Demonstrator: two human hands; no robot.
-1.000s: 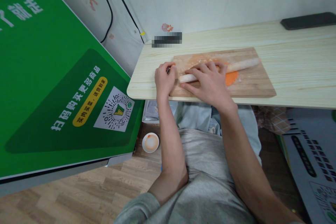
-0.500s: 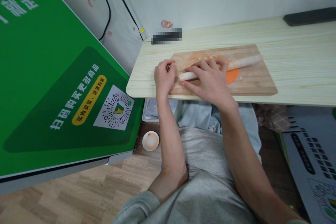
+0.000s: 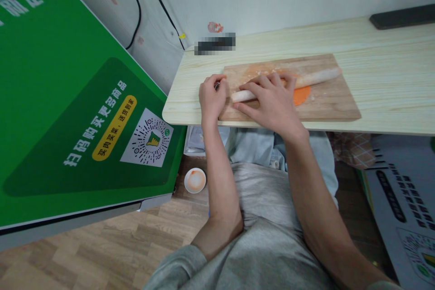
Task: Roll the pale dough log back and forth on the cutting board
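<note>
My right hand (image 3: pixel 272 99) lies across a pale wooden rolling pin (image 3: pixel 319 76), thumb below it and fingers over its left half. Under the pin is a flat piece of orange dough (image 3: pixel 302 95), partly hidden by my hand. Both rest on a wooden cutting board (image 3: pixel 333 106) dusted with white and orange traces. At the board's left edge is my left hand (image 3: pixel 212 96), its fingers curled closed. A small dark, shiny bit shows between its thumb and finger, too small to name.
The board lies on a narrow light wood table (image 3: pixel 390 77) against the wall. A black flat object (image 3: pixel 404 16) lies at the back right. A white bowl (image 3: pixel 195 180) with orange residue stands lower left, beside a large green panel (image 3: pixel 84 145).
The view has tilted slightly, so everything sits a little higher in the picture. Both hands, the rolling pin and the dough look almost the same as before.
</note>
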